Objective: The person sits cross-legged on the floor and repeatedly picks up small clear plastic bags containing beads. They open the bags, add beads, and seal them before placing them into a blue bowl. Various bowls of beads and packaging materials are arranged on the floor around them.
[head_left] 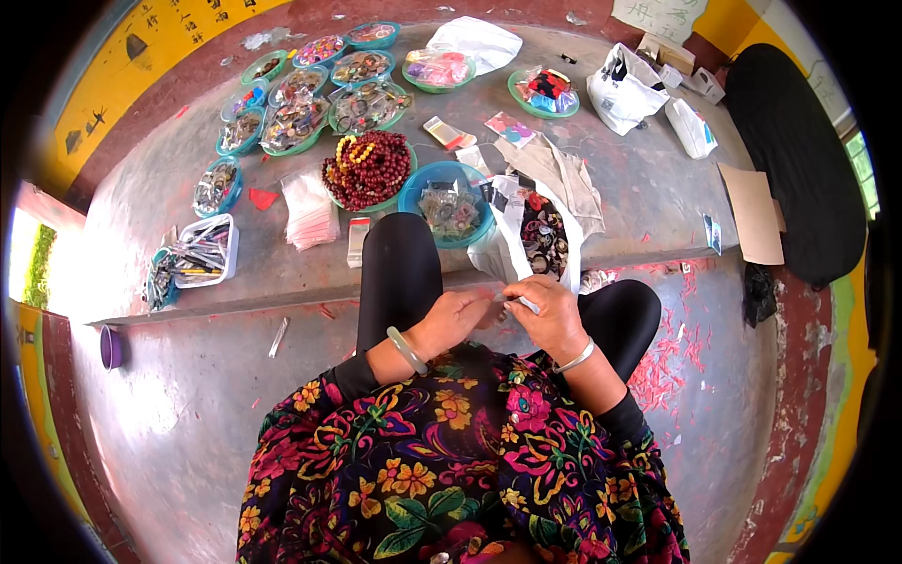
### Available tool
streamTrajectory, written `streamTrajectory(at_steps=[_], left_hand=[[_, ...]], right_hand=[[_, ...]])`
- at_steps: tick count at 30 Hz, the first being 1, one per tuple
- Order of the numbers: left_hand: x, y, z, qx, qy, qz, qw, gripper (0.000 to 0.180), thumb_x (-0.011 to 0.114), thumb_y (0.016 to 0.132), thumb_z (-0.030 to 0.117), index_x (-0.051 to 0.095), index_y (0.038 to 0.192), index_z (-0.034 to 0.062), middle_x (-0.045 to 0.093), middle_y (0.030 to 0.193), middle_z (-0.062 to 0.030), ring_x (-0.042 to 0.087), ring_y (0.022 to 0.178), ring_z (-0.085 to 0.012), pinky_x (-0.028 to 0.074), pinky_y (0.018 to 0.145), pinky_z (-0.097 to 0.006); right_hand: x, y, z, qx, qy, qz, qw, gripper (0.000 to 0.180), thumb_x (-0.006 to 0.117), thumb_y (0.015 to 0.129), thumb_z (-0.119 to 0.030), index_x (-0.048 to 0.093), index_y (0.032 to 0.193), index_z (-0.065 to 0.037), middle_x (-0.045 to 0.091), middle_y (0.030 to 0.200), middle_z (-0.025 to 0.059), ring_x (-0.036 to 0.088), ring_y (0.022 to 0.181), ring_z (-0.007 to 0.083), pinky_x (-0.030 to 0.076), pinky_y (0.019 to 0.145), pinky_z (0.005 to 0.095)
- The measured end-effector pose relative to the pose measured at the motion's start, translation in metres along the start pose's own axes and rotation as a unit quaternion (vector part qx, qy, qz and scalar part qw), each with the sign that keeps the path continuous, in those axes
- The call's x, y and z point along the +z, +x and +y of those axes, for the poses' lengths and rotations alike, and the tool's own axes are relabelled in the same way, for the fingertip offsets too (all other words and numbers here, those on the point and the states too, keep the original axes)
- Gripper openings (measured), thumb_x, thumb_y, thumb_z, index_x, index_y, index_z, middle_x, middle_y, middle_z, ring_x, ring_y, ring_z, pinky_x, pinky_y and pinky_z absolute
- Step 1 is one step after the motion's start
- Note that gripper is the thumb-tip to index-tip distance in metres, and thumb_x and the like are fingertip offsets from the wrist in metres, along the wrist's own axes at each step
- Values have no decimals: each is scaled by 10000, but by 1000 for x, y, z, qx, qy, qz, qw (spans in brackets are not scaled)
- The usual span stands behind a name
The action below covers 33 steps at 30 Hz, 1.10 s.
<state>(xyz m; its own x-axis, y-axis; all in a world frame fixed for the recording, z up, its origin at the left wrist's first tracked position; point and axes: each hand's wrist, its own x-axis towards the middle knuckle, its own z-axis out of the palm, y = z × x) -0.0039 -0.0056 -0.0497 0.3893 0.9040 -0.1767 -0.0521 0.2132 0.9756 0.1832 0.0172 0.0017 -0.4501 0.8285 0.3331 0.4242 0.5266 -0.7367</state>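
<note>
Both hands meet in front of my lap, fingers closed. My right hand (pixel 550 318) pinches a small whitish piece (pixel 530 305) between thumb and fingers; its kind is too small to tell. Close against it, the fingers of my left hand (pixel 453 320) are pressed together, and what they grip is hidden. Just beyond my hands stands an open white bag (pixel 507 230) full of dark rings or trinkets (pixel 545 235). To its left, a blue basin (pixel 409 209) holds small clear packets (pixel 449 209). Dark red bead strings (pixel 376 179) are heaped in a green basin beside it.
Several basins of packaged trinkets (pixel 299 124) stand on the raised concrete ledge (pixel 648 188). Nearer lie a stack of pinkish clear bags (pixel 310 211) and a white tray (pixel 232 246) of pen-like items. White bags (pixel 625 89) and cardboard (pixel 752 214) are at right. Red scraps (pixel 672 362) litter the floor.
</note>
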Motion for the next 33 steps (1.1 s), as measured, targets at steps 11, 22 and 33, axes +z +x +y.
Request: streamTrajectory(at_steps=[11,22,33], left_hand=[[5,-7,24,49,15,14,999,300,389,940,150,587,892,-70,597,766,-70,548,679,-96,509,662,-262],[-3,-5,6,17,68,19,997,327,397,953,203,588,935,-62,607,779,-75,575,704,-113,504,654,-255],[1,-4,8,-47,-110,16,993,361,395,966,247,548,1125,-38,601,900,-87,603,786,-140,551,713,-303]], right_hand=[[4,5,-4,-130,-123,-18,984,98,657,668,-58,644,756,-18,563,1104,210,525,1049,377,440,875,409],[2,1,0,-97,-120,-142,978,262,694,681,-162,649,909,-39,455,1269,190,405,1214,355,391,959,416],[7,1,-2,-86,-87,-54,991,236,701,646,-80,638,869,-35,494,1220,189,456,1167,366,424,927,407]])
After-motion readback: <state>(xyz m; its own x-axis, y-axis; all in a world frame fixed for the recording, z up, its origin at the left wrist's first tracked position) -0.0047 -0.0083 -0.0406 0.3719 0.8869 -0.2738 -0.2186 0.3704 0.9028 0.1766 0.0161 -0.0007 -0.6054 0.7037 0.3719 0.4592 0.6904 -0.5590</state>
